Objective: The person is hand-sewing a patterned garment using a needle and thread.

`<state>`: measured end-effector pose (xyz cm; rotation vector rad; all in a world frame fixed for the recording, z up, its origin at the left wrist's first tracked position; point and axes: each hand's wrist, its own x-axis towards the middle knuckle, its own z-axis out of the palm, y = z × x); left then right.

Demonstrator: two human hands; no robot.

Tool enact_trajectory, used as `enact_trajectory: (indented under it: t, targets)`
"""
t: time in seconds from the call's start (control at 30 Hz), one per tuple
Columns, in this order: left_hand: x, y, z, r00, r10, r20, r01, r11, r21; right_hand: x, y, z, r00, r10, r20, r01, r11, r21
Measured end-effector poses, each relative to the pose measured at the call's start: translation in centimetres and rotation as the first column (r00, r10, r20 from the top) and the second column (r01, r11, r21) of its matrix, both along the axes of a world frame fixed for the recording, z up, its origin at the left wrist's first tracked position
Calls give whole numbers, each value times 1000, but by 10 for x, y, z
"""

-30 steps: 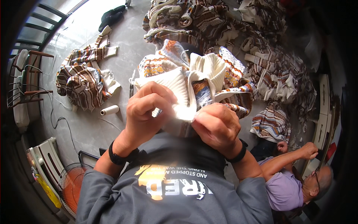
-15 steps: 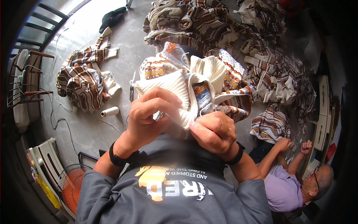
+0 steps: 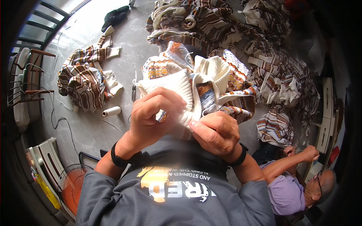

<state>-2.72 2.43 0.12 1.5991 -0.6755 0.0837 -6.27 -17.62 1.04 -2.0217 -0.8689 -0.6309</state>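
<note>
A patterned knit sweater [image 3: 206, 94] with white ribbed bands is bunched up in front of my chest. My left hand [image 3: 156, 113] is closed on its white ribbing [image 3: 169, 86], with finger and thumb curled together. Close beside it, my right hand [image 3: 218, 132] pinches the lower end of the same ribbed edge between thumb and forefinger. The two sets of fingertips nearly meet. Whether a needle or thread sits between them is too small to make out. A small dark tool [image 3: 133, 92] hangs at the left side of the sweater.
More striped knitwear [image 3: 85, 83] lies on the grey floor at left, near a white thread cone [image 3: 111, 111]. A large knitwear pile [image 3: 196, 22] spreads across the far side and right. An orange fan [image 3: 75, 190] stands near left. A co-worker [image 3: 290, 184] sits at right, holding thread.
My right fingertips have shifted slightly left along the ribbing, toward my left hand. At right, the co-worker's arm has swung outward, away from the knit piece.
</note>
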Motion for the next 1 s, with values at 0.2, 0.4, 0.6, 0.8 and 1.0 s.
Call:
enact_trajectory:
  t: [0.2,0.4,0.6,0.8,1.0]
  targets:
    - [-2,-3,-6,998,50,-31,-52,997,-61,-1,-1,-4,1000,10,-26,-9,999,48]
    - [-3,-3,-7,996,55,-68,-60,996,-67,-1,2,-2,997,-20,-74,25,997,67]
    - [-3,1,-1,990,-38,-135,42,999,21,2,5,9,972,-55,-228,69,996,57]
    - [-5,-2,6,840,-58,-539,-2,994,-110,16,-8,9,539,269,-798,153,901,407]
    - [4,3,4,684,-243,-688,48,956,-289,24,-15,10,180,479,-859,336,791,511]
